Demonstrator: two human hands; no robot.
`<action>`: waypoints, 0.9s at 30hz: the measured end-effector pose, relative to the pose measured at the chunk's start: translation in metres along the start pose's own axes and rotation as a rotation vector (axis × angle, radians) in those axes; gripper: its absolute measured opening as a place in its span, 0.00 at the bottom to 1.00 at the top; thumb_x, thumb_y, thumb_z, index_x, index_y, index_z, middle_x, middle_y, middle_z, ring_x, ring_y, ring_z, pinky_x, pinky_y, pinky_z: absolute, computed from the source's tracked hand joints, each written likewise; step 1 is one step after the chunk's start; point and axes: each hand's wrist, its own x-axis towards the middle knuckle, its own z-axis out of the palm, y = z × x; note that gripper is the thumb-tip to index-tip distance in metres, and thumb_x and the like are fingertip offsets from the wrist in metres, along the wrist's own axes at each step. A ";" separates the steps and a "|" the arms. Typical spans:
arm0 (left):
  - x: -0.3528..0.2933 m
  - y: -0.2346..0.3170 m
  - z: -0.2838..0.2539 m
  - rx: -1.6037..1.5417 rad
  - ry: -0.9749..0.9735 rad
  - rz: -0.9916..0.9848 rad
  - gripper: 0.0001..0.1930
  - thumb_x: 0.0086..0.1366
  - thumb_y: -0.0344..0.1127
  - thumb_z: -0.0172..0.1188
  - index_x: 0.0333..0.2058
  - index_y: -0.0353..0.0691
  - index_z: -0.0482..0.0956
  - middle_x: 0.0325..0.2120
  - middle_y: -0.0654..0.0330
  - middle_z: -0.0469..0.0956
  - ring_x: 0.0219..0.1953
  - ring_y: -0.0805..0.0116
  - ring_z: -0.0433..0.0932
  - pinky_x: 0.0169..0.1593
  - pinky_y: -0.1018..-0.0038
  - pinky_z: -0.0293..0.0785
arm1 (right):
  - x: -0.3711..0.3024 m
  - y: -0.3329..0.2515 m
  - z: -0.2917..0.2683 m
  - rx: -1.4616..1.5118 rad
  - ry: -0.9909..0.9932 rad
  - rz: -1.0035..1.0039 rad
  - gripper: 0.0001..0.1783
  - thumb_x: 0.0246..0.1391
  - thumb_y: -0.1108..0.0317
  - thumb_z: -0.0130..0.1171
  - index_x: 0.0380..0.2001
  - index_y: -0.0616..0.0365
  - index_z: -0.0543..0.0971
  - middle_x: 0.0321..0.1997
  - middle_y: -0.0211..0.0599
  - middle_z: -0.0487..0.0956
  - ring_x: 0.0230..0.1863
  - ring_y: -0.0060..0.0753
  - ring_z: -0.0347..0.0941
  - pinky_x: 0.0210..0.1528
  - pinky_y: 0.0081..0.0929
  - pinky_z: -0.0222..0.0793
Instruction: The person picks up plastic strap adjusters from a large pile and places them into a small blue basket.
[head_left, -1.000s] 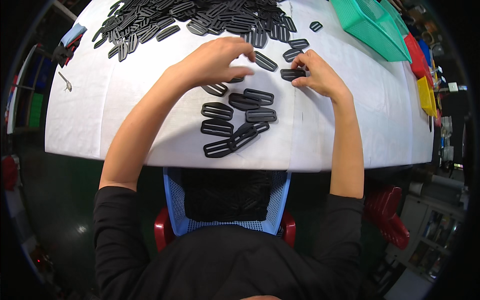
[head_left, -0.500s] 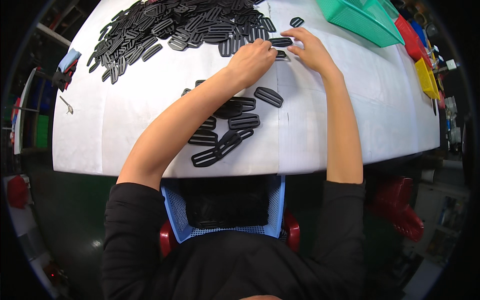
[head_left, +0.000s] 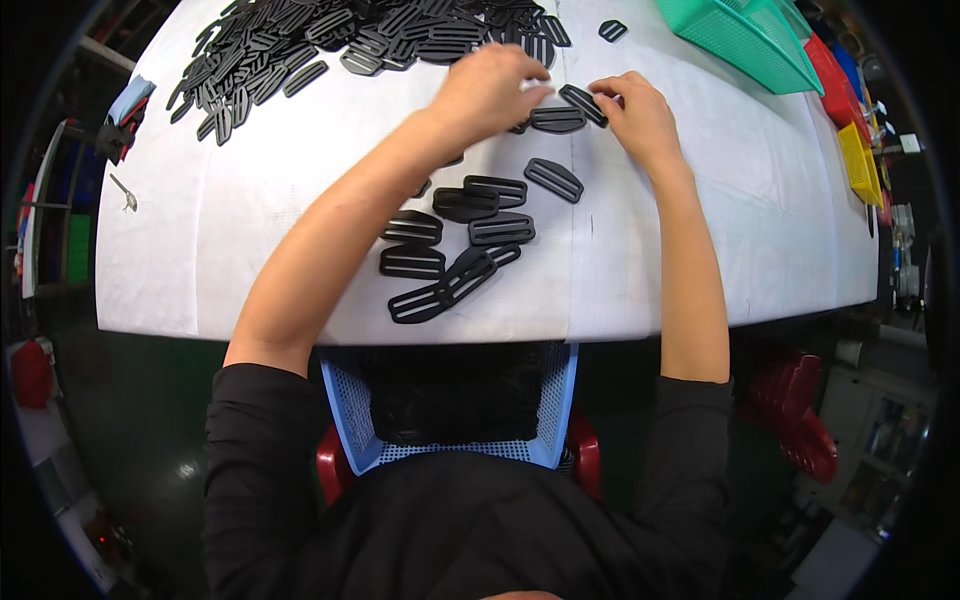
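My right hand (head_left: 642, 118) pinches the end of a black slotted slider buckle (head_left: 582, 104) between thumb and fingertips, tilted on the white table. My left hand (head_left: 490, 92), slightly blurred, hovers by the front edge of a big heap of similar buckles (head_left: 380, 35); its thumb and fingers are apart with nothing visible between them. Just right of it lies another buckle (head_left: 557, 120). Closer to me, several loose buckles (head_left: 502, 229) lie scattered, some overlapping, and my left forearm covers part of that group. A single buckle (head_left: 553, 179) rests at their upper right.
At the far right stand a green basket (head_left: 745, 45), a red container (head_left: 835, 85) and a yellow basket (head_left: 858, 165). A blue crate (head_left: 350, 415) with dark contents sits below the table edge before me. A small metal tool (head_left: 126, 194) lies at the table's left.
My left hand has drawn back left from the buckles between my hands. My right hand has moved slightly right and nearer, and now grips one buckle, which has turned to a slant.
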 end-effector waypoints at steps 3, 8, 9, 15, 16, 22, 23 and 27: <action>-0.007 -0.010 -0.028 -0.033 0.113 -0.019 0.10 0.62 0.36 0.60 0.37 0.39 0.83 0.33 0.59 0.81 0.34 0.65 0.78 0.38 0.71 0.74 | -0.012 0.009 0.003 0.103 0.099 0.014 0.11 0.54 0.59 0.59 0.37 0.48 0.85 0.36 0.34 0.78 0.40 0.37 0.75 0.45 0.32 0.71; -0.056 -0.023 -0.056 -0.023 0.154 -0.043 0.08 0.63 0.33 0.59 0.38 0.41 0.83 0.39 0.59 0.80 0.43 0.63 0.78 0.47 0.69 0.73 | -0.026 -0.025 0.033 0.133 0.219 -0.169 0.14 0.49 0.52 0.64 0.36 0.46 0.85 0.34 0.33 0.77 0.42 0.37 0.72 0.47 0.33 0.67; -0.067 -0.022 -0.056 -0.027 0.157 -0.043 0.08 0.63 0.32 0.58 0.39 0.41 0.83 0.40 0.58 0.80 0.44 0.62 0.78 0.49 0.69 0.73 | -0.029 -0.033 0.039 0.137 0.227 -0.180 0.14 0.50 0.51 0.63 0.36 0.45 0.85 0.35 0.31 0.76 0.43 0.36 0.71 0.47 0.34 0.66; -0.101 -0.009 -0.031 -0.018 -0.018 -0.041 0.18 0.65 0.36 0.54 0.52 0.38 0.74 0.53 0.52 0.73 0.59 0.54 0.67 0.63 0.64 0.61 | -0.052 -0.079 0.057 0.128 0.183 -0.220 0.12 0.51 0.55 0.61 0.37 0.43 0.85 0.37 0.29 0.75 0.44 0.36 0.69 0.46 0.37 0.63; -0.105 0.000 -0.032 -0.088 0.003 -0.084 0.17 0.65 0.36 0.54 0.52 0.38 0.75 0.52 0.51 0.73 0.59 0.54 0.68 0.62 0.64 0.62 | -0.059 -0.085 0.059 0.152 0.185 -0.214 0.11 0.51 0.56 0.60 0.36 0.43 0.85 0.37 0.29 0.76 0.44 0.36 0.69 0.46 0.37 0.63; -0.158 0.043 -0.045 -0.172 0.068 -0.226 0.15 0.65 0.35 0.55 0.48 0.38 0.77 0.50 0.51 0.74 0.56 0.54 0.70 0.59 0.64 0.65 | -0.118 -0.117 0.052 0.273 0.130 -0.189 0.08 0.51 0.61 0.59 0.32 0.47 0.85 0.34 0.30 0.76 0.43 0.37 0.69 0.47 0.36 0.62; -0.167 0.053 -0.047 -0.180 0.071 -0.237 0.14 0.64 0.34 0.55 0.48 0.38 0.77 0.50 0.51 0.74 0.56 0.54 0.70 0.59 0.64 0.66 | -0.130 -0.121 0.049 0.281 0.128 -0.201 0.08 0.51 0.62 0.60 0.32 0.48 0.85 0.34 0.30 0.76 0.43 0.36 0.69 0.47 0.35 0.62; -0.201 0.087 -0.057 -0.224 0.102 -0.220 0.12 0.62 0.29 0.56 0.45 0.35 0.76 0.45 0.51 0.76 0.52 0.54 0.73 0.55 0.65 0.68 | -0.177 -0.135 0.040 0.325 0.102 -0.236 0.06 0.49 0.64 0.60 0.28 0.53 0.82 0.33 0.33 0.76 0.40 0.39 0.70 0.45 0.35 0.62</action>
